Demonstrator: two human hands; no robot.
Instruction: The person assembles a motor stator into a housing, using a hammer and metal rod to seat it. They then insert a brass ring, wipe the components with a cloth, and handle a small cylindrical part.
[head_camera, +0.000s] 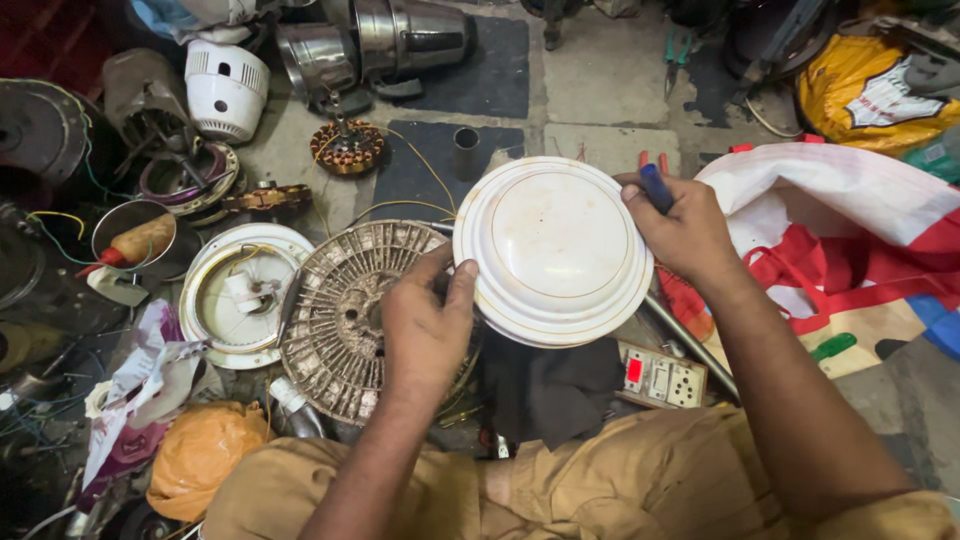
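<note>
Over a cluttered floor, left hand (425, 325) gripping white round cover (553, 250); right hand (680, 230) clamped on blue-handled tool (656, 188)

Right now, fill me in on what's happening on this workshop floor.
A person sits on the floor among fan parts. The left hand steadies a round white cover at its left edge, above a slotted metal motor core. The right hand touches the cover's right edge while its grip is closed on a blue-handled tool. Another white housing lies open at the left; a switchboard lies below the cover.
</note>
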